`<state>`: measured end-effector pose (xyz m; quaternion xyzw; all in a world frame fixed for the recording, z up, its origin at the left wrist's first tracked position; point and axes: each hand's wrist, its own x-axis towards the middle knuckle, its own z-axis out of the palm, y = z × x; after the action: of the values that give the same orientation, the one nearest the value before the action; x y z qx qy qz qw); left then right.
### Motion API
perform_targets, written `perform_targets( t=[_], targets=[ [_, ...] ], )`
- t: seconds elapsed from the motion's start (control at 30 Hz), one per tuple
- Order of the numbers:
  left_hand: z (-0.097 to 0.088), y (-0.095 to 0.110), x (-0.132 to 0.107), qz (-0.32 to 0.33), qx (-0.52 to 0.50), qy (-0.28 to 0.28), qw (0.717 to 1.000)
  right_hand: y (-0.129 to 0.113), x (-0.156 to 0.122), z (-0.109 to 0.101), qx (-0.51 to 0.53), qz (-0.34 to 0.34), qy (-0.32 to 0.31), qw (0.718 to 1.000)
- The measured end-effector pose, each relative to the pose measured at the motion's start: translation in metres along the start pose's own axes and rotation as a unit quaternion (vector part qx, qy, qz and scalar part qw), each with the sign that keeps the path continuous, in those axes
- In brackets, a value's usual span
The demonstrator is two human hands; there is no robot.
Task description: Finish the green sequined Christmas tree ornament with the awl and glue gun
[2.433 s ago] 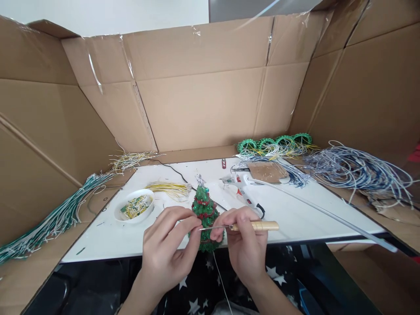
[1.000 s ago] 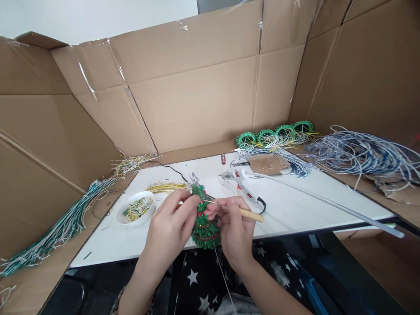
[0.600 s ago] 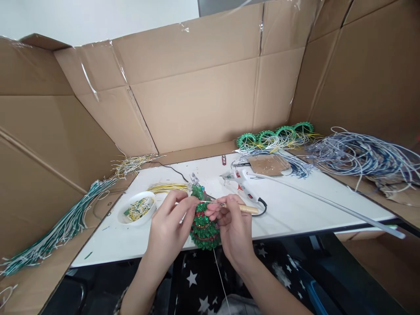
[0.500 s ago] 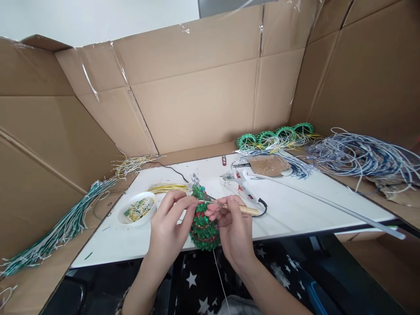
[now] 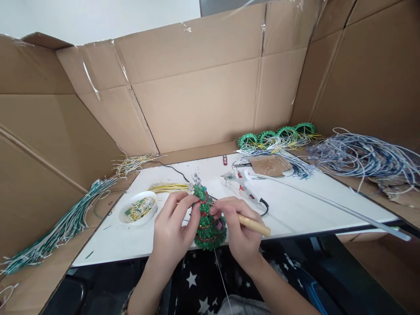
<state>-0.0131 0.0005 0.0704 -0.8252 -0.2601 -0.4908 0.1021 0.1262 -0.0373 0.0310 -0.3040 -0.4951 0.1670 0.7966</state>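
Note:
A small green beaded Christmas tree [image 5: 205,224] with red and shiny trim stands at the table's front edge, in front of me. At its upper left, my left hand [image 5: 177,218] is closed, thumb and fingers pinched together; what lies between the fingertips is too small to make out. My right hand [image 5: 241,225] is closed around an awl-like tool with a pale wooden handle [image 5: 254,225]. Its thin metal shaft runs left across the upper tree towards the left fingertips; the tip's exact shape is hidden. A white strand [image 5: 223,278] hangs below the tree.
To the left stands a white bowl [image 5: 154,214] of short wire pieces beside yellow wires [image 5: 170,188]. A glue gun [image 5: 247,188] with a long glue stick lies right. Green rings [image 5: 267,136], wire bundles [image 5: 364,151] and cardboard walls [image 5: 197,100] surround the white table [image 5: 108,245].
The tool's handle has swung down and to the right, with its shaft now slanting more. Both hands have shifted slightly right, and the tree's lower part has turned or moved right.

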Motion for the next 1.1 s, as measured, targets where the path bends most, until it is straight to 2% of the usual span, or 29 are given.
perform_targets(
  t=[0.13, 0.23, 0.33, 0.43, 0.63, 0.93, 1.1],
  targets=[
    [-0.005, -0.003, 0.006, 0.024, 0.019, -0.068, 0.997, 0.000, 0.001, 0.002, 0.008, 0.011, 0.006, 1.000],
    [-0.009, -0.004, 0.009, 0.015, -0.001, -0.089, 0.996, 0.002, 0.000, 0.004, 0.037, 0.052, 0.022, 0.998],
    [-0.010, -0.005, 0.009, 0.019, -0.003, -0.084, 0.996, 0.005, -0.003, 0.006, 0.071, 0.116, 0.048, 0.990],
    [-0.010, -0.006, 0.007, 0.027, 0.002, -0.079, 0.997, 0.008, -0.005, 0.010, 0.141, 0.185, 0.086, 0.969],
    [-0.009, -0.009, 0.006, 0.036, -0.001, -0.070, 0.997, 0.005, -0.001, 0.017, 0.244, 0.262, 0.116, 0.926],
    [-0.008, -0.011, 0.004, 0.033, -0.013, -0.058, 0.998, 0.002, 0.000, 0.010, 0.285, 0.327, 0.090, 0.897],
    [-0.003, -0.009, 0.000, 0.002, -0.060, -0.012, 0.998, 0.002, -0.001, 0.005, 0.316, 0.337, 0.082, 0.883]
  ],
)
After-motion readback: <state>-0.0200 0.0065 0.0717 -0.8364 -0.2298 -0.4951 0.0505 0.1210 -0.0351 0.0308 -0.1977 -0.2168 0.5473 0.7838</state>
